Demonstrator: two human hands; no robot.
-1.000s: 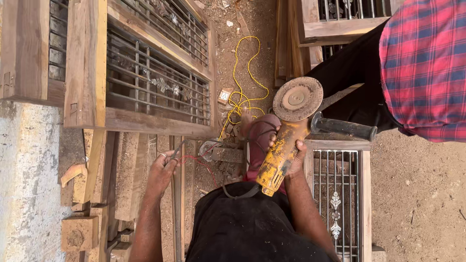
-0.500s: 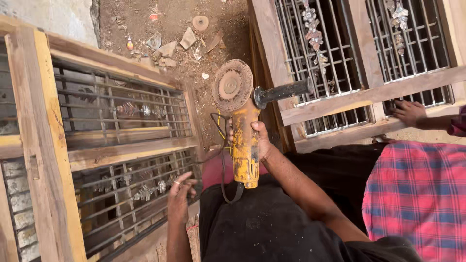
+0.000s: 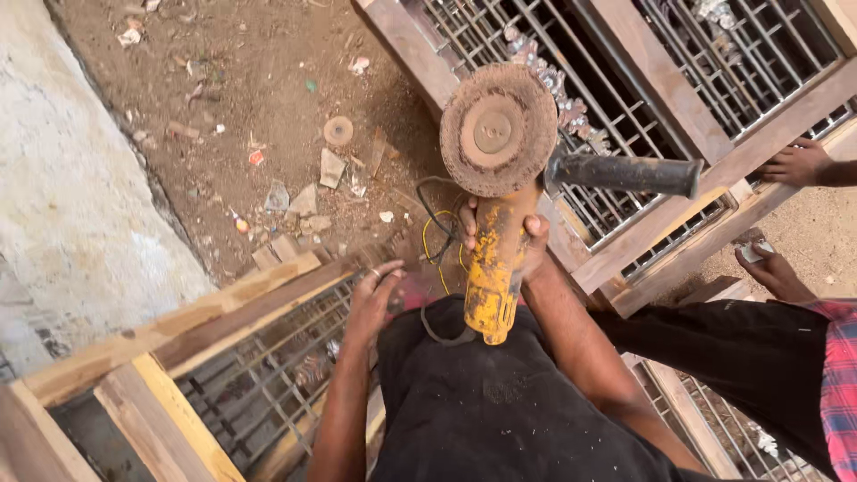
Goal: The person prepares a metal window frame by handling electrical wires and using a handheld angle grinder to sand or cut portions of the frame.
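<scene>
Over littered dirt ground (image 3: pixel 268 107), the right hand (image 3: pixel 504 234) clenched a yellow angle grinder (image 3: pixel 493 259), disc raised clear between passes, while the left hand (image 3: pixel 375 299), fingers loosely curled and empty, rested on the wooden window frame (image 3: pixel 223 308), which seemingly needed steadying first.

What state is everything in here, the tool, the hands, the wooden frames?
Angle grinder: yellow, dusty, held up, disc facing the camera.
Sanding disc: worn, coated in brown dust; spinning or not, cannot tell.
Side handle: black, sticking out sideways, ungripped.
Right hand: closed around the grinder's body.
Left hand: blurred, fingers curled, by the wooden window frame.
Window frame: metal grille fitted.
Another person's hand: resting on the far frame.
</scene>
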